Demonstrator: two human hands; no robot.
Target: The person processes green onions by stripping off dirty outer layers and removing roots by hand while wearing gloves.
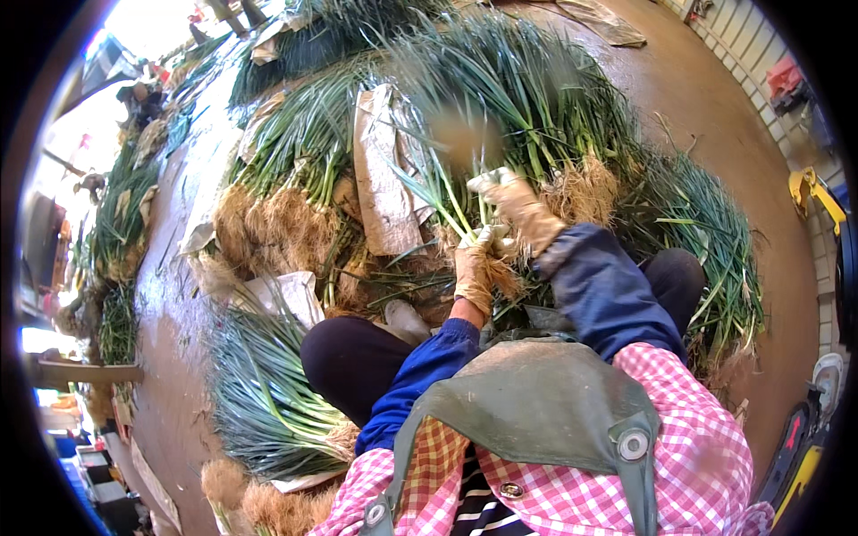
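My gloved left hand (475,270) is closed round a few spring onions (456,211) near their root ends. Their white stems and green leaves point up and away, and tan roots hang out beside the glove. Just above and to its right, my gloved right hand (524,211) has its fingers bent in at the stems of the same spring onions; its fingertips are partly blurred. Both gloves are tan with pale fingertips. Right beyond my hands lies a big heap of spring onions (527,98), its bushy roots toward me.
More spring onions (304,143) lie at the far left, with another bundle (268,384) by my left knee. A pale sack (380,170) separates two heaps. Further bundles (706,223) lie on my right. The brown floor (174,357) looks wet on the left. A yellow-and-black object (800,447) stands at right.
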